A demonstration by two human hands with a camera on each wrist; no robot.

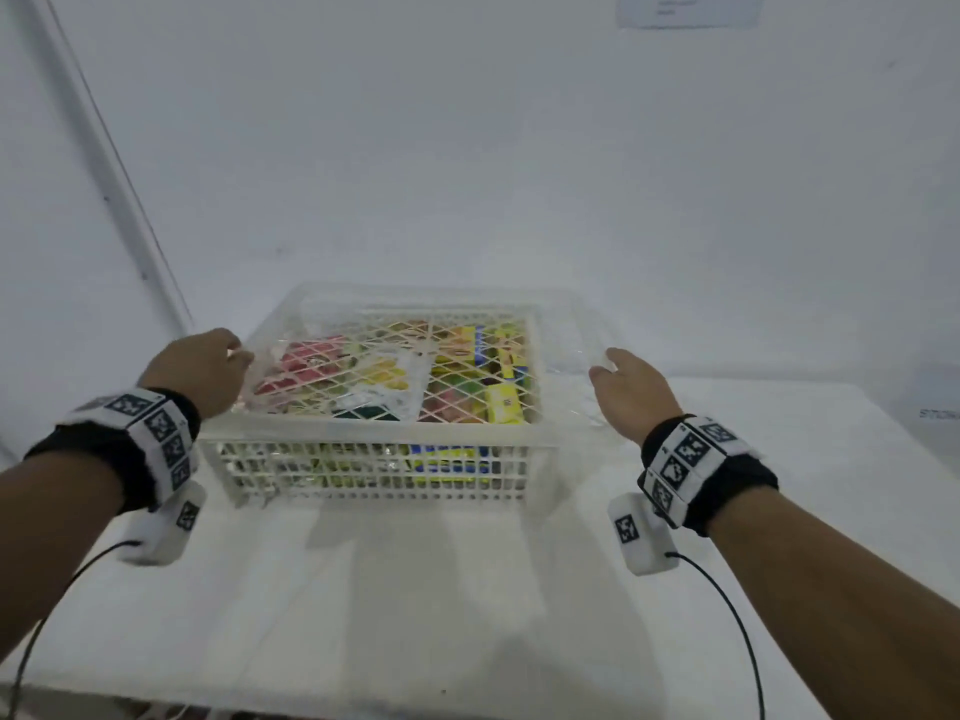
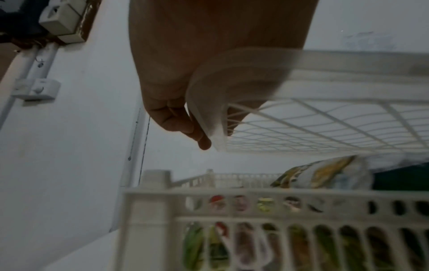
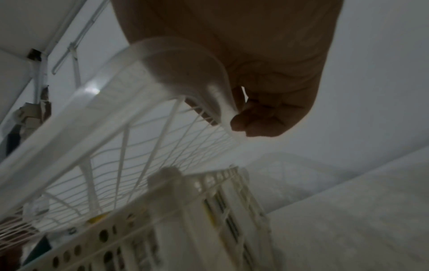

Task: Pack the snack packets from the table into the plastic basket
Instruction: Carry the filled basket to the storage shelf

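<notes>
Your left hand (image 1: pixel 205 363) pinches the left rim of the lattice lid (image 1: pixel 415 345), fingers (image 2: pixel 185 126) curled round its edge; your right hand (image 1: pixel 631 389) does the same at the right rim, fingers (image 3: pixel 260 122) hooked under it. The lid hangs just above the white plastic basket (image 1: pixel 374 478), which stands on the white bench (image 1: pixel 415 605). Snack packets (image 1: pixel 498 402) fill the basket, pink, yellow and green showing through the lattice. The lid's far edge is blurred, and packet labels cannot be read.
</notes>
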